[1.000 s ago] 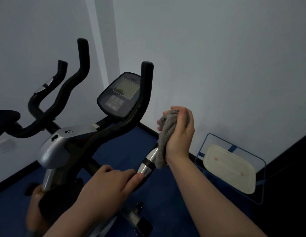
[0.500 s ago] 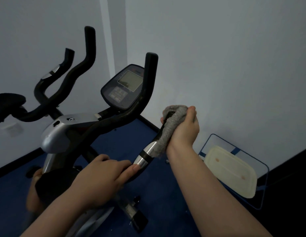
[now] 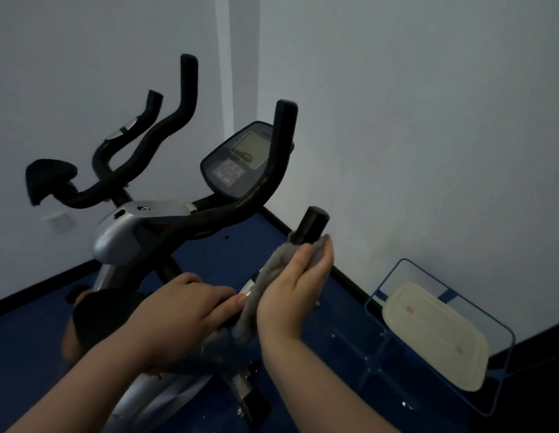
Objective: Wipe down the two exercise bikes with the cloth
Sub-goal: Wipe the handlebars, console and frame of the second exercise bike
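A silver and black exercise bike [image 3: 122, 235] fills the middle, its console [image 3: 237, 160] facing me. My right hand [image 3: 294, 292] grips a grey cloth [image 3: 273, 267] wrapped round the near right handlebar grip [image 3: 311, 225], whose black tip sticks out above the cloth. My left hand [image 3: 181, 314] holds the same bar lower down, just left of the cloth, its fingertips by the chrome collar [image 3: 248, 287]. A second black handlebar [image 3: 147, 120] and a saddle [image 3: 50, 176] show behind at the left; the second bike's body is hidden.
White walls meet in a corner behind the bike. A blue wire rack [image 3: 440, 332] holding a pale lidded container [image 3: 434, 335] leans against the right wall. A wall socket [image 3: 58, 220] sits low at the left. The floor [image 3: 228, 254] is dark blue.
My right hand has slid the cloth down the grip from its tip toward the chrome collar, baring the black end. My left hand has kept its hold on the bar.
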Tool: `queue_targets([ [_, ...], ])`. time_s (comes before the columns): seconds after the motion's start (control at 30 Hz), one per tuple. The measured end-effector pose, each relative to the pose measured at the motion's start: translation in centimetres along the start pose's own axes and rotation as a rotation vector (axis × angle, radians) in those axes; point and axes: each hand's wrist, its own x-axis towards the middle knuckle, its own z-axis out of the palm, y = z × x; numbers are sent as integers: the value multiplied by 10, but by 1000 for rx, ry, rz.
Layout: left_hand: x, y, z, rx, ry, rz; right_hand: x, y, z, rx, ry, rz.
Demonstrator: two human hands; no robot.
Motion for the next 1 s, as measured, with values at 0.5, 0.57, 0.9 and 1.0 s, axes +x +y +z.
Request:
queue_targets([
  [0.5,-37,-25,-18,-103,159,35,9,12,3,-508,21,-565],
  [0.57,-40,-31,-19,-82,150,70,-4,23,-3,-611,-53,-701],
  [0.9,-69,-55,-8,2,422,56,-42,40,2,-933,-229,-1235],
  [1.0,-85,-64,2,10,494,-16,-51,33,14,-1121,-260,-1217],
])
